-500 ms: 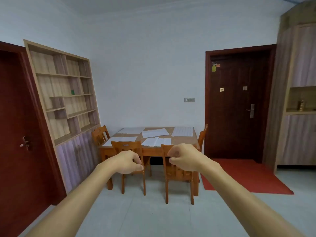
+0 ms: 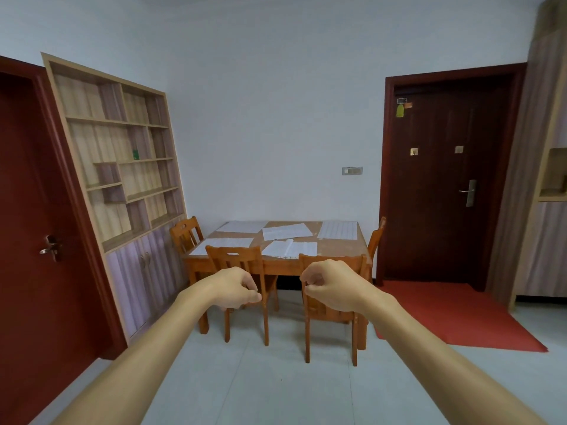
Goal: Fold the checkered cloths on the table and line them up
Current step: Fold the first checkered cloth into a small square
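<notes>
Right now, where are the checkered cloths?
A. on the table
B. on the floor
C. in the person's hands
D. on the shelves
A: five pale cloths lie spread on the wooden table; the left hand and right hand hold nothing.

I see the room through one wide-angle camera on my head, from standing height, facing forward and slightly down across the floor. The table (image 2: 340,251) stands well ahead near the far wall, seen from above its near edge. My forearms reach in from the bottom corners, meeting mid-frame. The left door (image 2: 27,210) and right door (image 2: 441,185) bow outward at the edges.
</notes>
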`<state>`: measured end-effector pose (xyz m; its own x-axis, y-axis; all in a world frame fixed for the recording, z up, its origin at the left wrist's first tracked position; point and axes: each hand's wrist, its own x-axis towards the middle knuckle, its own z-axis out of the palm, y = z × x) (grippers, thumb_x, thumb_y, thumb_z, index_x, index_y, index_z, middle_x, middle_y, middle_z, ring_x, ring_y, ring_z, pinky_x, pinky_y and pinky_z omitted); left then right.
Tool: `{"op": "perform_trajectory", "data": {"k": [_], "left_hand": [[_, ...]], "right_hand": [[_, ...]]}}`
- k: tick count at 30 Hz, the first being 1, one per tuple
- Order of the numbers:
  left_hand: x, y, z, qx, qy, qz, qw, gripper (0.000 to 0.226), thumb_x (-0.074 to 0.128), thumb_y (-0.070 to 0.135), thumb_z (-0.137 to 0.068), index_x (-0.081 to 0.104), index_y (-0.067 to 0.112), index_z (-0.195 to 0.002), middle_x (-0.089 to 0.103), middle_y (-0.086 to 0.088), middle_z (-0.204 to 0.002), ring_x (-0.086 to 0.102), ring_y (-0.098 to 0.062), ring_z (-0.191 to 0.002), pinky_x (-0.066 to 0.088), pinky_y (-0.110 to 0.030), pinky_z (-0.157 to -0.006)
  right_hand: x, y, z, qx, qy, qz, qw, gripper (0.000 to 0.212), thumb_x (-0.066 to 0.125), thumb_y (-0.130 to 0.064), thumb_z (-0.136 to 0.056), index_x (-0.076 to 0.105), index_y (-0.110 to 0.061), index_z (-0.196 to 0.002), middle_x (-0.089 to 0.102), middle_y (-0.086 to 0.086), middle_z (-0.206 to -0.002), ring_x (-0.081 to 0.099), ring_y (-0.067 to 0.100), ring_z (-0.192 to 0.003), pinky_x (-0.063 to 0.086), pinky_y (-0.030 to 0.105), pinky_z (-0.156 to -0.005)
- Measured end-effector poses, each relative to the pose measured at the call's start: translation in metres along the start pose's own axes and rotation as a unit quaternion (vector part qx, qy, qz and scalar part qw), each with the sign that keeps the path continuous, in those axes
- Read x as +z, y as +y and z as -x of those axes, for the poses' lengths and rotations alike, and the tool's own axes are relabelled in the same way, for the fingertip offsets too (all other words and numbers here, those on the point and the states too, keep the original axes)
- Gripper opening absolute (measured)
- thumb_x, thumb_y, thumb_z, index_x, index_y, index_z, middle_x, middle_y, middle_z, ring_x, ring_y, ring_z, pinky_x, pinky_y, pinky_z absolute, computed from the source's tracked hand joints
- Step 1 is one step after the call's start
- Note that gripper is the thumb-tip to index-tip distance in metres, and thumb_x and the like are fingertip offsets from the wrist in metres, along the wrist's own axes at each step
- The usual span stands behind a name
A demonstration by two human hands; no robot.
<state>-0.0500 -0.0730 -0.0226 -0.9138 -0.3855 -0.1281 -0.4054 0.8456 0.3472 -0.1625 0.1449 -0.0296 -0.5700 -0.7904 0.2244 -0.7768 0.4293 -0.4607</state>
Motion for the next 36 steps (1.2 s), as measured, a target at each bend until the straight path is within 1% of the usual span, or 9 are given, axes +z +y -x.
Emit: {"op": "perform_trajectory", "data": {"k": [4, 10, 13, 15, 18, 21, 26, 31, 36], "left_hand": [[-0.014, -0.016, -0.028, 0.008, 0.000, 0.001, 1.000, 0.031, 0.061, 0.039, -0.096, 0.064, 0.024, -0.122, 0.065, 0.005, -0.112, 0.067, -0.012, -0.094, 0.057, -0.022, -0.071], [-0.052, -0.056, -0.074, 0.008, 0.003, 0.011, 1.000, 0.030, 0.060, 0.041, -0.097, 0.062, 0.026, -0.123, 0.066, 0.004, -0.114, 0.067, -0.009, -0.094, 0.058, -0.024, -0.072], [-0.063, -0.080, -0.094, 0.010, 0.003, 0.017, 1.000, 0.030, 0.059, 0.040, -0.097, 0.062, 0.026, -0.123, 0.066, 0.005, -0.112, 0.067, -0.009, -0.094, 0.056, -0.022, -0.070], [-0.065, -0.097, -0.107, 0.001, -0.002, 0.017, 1.000, 0.030, 0.059, 0.040, -0.097, 0.062, 0.025, -0.123, 0.066, 0.004, -0.114, 0.067, -0.010, -0.096, 0.059, -0.025, -0.075], [-0.065, -0.124, -0.127, -0.015, -0.006, 0.021, 1.000, 0.029, 0.060, 0.039, -0.097, 0.062, 0.025, -0.122, 0.066, 0.002, -0.116, 0.068, -0.012, -0.098, 0.060, -0.029, -0.083], [-0.063, -0.152, -0.146, -0.027, -0.011, 0.036, 0.999, 0.030, 0.062, 0.041, -0.095, 0.064, 0.025, -0.120, 0.066, 0.003, -0.116, 0.068, -0.012, -0.096, 0.060, -0.031, -0.084], [-0.062, -0.186, -0.188, -0.046, -0.026, 0.060, 0.997, 0.030, 0.064, 0.038, -0.095, 0.064, 0.023, -0.120, 0.064, 0.003, -0.121, 0.069, -0.012, -0.096, 0.058, -0.033, -0.090], [-0.057, -0.196, -0.248, -0.049, -0.039, 0.057, 0.996, 0.026, 0.064, 0.038, -0.094, 0.064, 0.025, -0.117, 0.066, 0.003, -0.118, 0.069, -0.012, -0.095, 0.058, -0.033, -0.089], [-0.059, -0.194, -0.323, -0.033, -0.042, 0.031, 0.998, 0.029, 0.063, 0.038, -0.095, 0.063, 0.023, -0.120, 0.062, 0.004, -0.124, 0.067, -0.012, -0.100, 0.057, -0.031, -0.090]], "right_hand": [[0.005, 0.002, -0.040, 0.000, 0.002, 0.007, 1.000, 0.034, 0.056, -0.022, -0.093, 0.064, -0.020, -0.126, 0.066, -0.002, -0.121, 0.061, 0.012, -0.104, 0.052, 0.023, -0.089], [0.022, -0.007, -0.106, 0.003, 0.008, -0.014, 1.000, 0.032, 0.057, -0.024, -0.094, 0.063, -0.021, -0.125, 0.067, -0.002, -0.121, 0.062, 0.011, -0.104, 0.053, 0.026, -0.092], [0.035, -0.015, -0.138, -0.007, 0.013, -0.023, 1.000, 0.032, 0.053, -0.019, -0.095, 0.064, -0.020, -0.126, 0.066, -0.002, -0.123, 0.062, 0.012, -0.107, 0.052, 0.024, -0.093], [0.045, -0.021, -0.158, -0.014, 0.010, -0.023, 1.000, 0.033, 0.051, -0.016, -0.096, 0.063, -0.020, -0.126, 0.065, -0.001, -0.125, 0.062, 0.013, -0.109, 0.050, 0.021, -0.092], [0.064, -0.025, -0.187, -0.018, -0.002, -0.013, 1.000, 0.032, 0.053, -0.016, -0.094, 0.063, -0.020, -0.125, 0.065, -0.002, -0.123, 0.061, 0.012, -0.107, 0.051, 0.022, -0.091], [0.081, -0.023, -0.214, -0.018, -0.031, 0.013, 0.999, 0.034, 0.056, -0.019, -0.093, 0.062, -0.019, -0.127, 0.066, -0.003, -0.118, 0.062, 0.013, -0.103, 0.052, 0.025, -0.090], [0.101, -0.008, -0.263, -0.013, -0.087, 0.040, 0.995, 0.039, 0.061, -0.024, -0.092, 0.059, -0.020, -0.131, 0.065, -0.003, -0.115, 0.062, 0.013, -0.100, 0.054, 0.030, -0.090], [0.110, 0.024, -0.314, -0.012, -0.095, 0.038, 0.995, 0.037, 0.062, -0.021, -0.093, 0.059, -0.018, -0.130, 0.066, -0.002, -0.116, 0.063, 0.011, -0.095, 0.051, 0.019, -0.080], [0.113, 0.070, -0.369, -0.025, -0.096, 0.077, 0.992, 0.035, 0.059, -0.014, -0.094, 0.060, -0.016, -0.130, 0.066, 0.002, -0.118, 0.062, 0.015, -0.098, 0.053, 0.023, -0.083]]}}
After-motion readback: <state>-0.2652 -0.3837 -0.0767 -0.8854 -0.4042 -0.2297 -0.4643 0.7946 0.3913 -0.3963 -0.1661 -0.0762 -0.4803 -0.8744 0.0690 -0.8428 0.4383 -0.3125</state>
